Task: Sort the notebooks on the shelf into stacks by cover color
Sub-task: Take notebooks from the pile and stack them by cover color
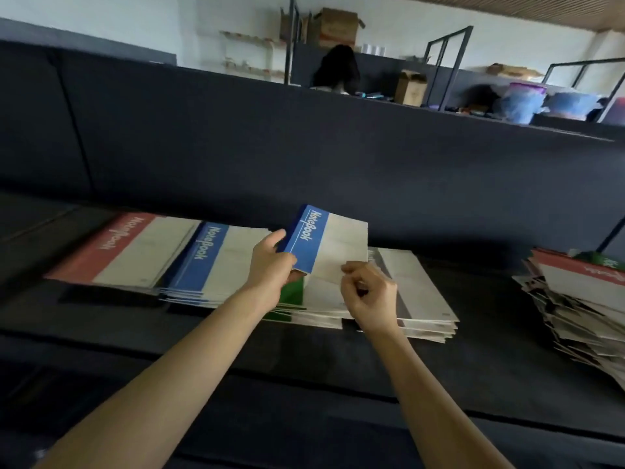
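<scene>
Our left hand (270, 265) pinches the blue notebook (324, 242) by its near corner, holding it tilted above the green stack (291, 294), between the blue stack (209, 262) and the grey stack (417, 292). Our right hand (368, 292) curls at its near edge; we cannot tell whether it grips.

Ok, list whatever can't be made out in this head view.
Head view throughout.
Green notebook stack: mostly hidden behind the left hand and the held blue notebook.
Mixed pile: cut off by the right edge, blurred, colours mostly unreadable.
Right hand: fingers curled at the blue notebook's edge; whether they pinch it is unclear.
Grey stack: title covered by the right hand.
</scene>
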### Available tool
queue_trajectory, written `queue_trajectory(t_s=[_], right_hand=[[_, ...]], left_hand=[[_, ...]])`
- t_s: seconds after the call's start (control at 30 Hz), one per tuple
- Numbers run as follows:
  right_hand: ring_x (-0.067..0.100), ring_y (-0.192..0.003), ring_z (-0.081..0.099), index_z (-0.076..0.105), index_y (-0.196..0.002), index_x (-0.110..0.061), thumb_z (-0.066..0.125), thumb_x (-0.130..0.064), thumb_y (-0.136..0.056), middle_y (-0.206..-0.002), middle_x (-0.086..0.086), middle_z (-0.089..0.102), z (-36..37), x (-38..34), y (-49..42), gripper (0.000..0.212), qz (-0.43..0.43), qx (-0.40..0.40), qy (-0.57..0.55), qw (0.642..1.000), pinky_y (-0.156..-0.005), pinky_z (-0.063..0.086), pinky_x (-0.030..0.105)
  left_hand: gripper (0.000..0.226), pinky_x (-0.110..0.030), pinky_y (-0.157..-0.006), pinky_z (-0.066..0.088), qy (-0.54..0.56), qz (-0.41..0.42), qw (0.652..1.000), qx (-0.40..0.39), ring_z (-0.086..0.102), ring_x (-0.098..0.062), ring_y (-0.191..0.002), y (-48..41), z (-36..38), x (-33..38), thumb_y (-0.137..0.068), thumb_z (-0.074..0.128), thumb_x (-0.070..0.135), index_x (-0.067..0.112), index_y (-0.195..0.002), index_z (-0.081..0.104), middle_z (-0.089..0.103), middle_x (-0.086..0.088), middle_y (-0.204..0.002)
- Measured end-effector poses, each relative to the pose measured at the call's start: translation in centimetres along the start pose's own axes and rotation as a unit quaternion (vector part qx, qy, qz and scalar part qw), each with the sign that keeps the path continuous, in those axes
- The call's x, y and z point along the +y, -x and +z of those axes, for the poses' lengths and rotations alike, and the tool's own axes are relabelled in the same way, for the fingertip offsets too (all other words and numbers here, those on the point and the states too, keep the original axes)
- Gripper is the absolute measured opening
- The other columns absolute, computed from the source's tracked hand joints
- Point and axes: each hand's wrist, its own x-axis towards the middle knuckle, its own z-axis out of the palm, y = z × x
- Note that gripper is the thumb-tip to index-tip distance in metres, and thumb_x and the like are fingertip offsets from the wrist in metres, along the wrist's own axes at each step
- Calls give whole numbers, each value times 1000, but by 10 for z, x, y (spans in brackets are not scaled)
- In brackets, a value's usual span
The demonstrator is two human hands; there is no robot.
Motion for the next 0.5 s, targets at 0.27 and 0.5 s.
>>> queue_trajectory(t_s=[0.27,0.5], right_hand=[[28,-73,64,59,-61,1,63,-5,-68,-80,15,68,97,-47,-6,10,-53,-72,40,995,-61,50,24],[33,-75,64,63,-70,4,52,-15,-78,-77,16,67,130,-60,0,24,-29,-187,48,981,-66,53,43]], left_hand=[[43,-26,-88,41,-400,144,901,89,49,-24,-123,-7,-94,-2,-93,51,10,8,-136,47,46,-10,-140],[35,-35,-94,42,-623,98,773,62,39,-28,-127,-8,-133,-14,-94,51,30,9,-121,54,52,-12,-127]])
